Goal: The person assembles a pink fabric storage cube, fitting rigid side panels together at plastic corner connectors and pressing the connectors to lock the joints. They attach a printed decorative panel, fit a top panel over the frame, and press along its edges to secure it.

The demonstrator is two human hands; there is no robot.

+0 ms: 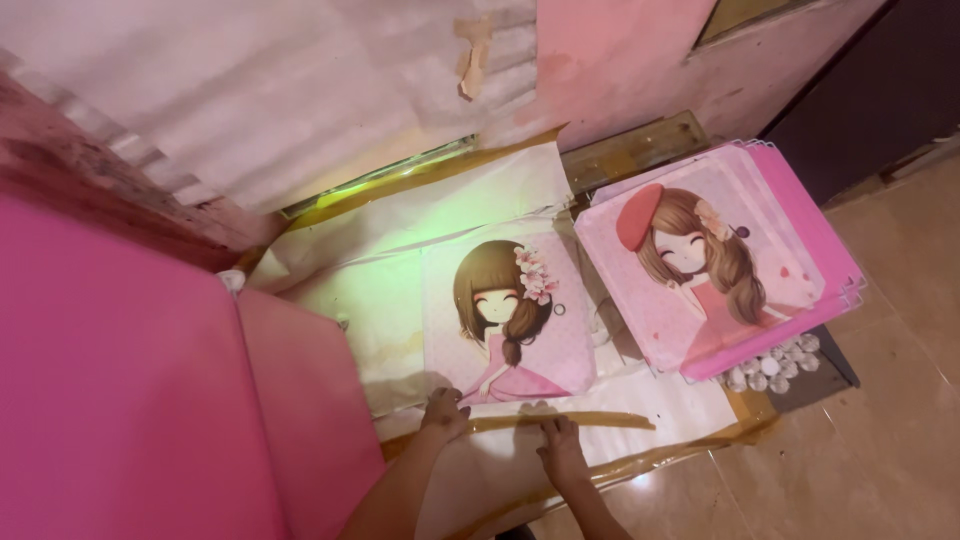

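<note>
Down at the bottom centre of the frame, both hands are on the work: the left hand [443, 410] sits palm-down at the lower edge of a pink printed panel [510, 315], fingers spread flat and pressing rather than gripping anything. Just to its right, the right hand [560, 445] is also laid flat, fingers extended and open, resting on a long thin yellowish strip [570, 421] that runs across towards the right just below the panel. Neither hand is closed around anything; both are simply pressing down. The panel itself lies in the middle of the frame, showing a cartoon girl with brown hair and pink flowers, and it rests on a sheet of white paper [420, 235] that covers the table [700, 440], whose edge, wrapped in shiny yellowish tape, shows at the lower right. Over to the right of centre, a stack of pink printed panels [715, 265] lies tilted, the top one showing a cartoon girl in a red beret; it sits near the single panel but apart from it. Below that stack, a cluster of small round whitish pieces [775, 365] rests on a dark tray [835, 365]. The whole left side of the frame is filled by large pink fabric [130, 390], close to the camera and blurred. Along the top runs a worn pinkish wall [600, 60], with a greenish glow under its lower edge, and tan floor tiles [880, 430] fill the lower right.
</note>
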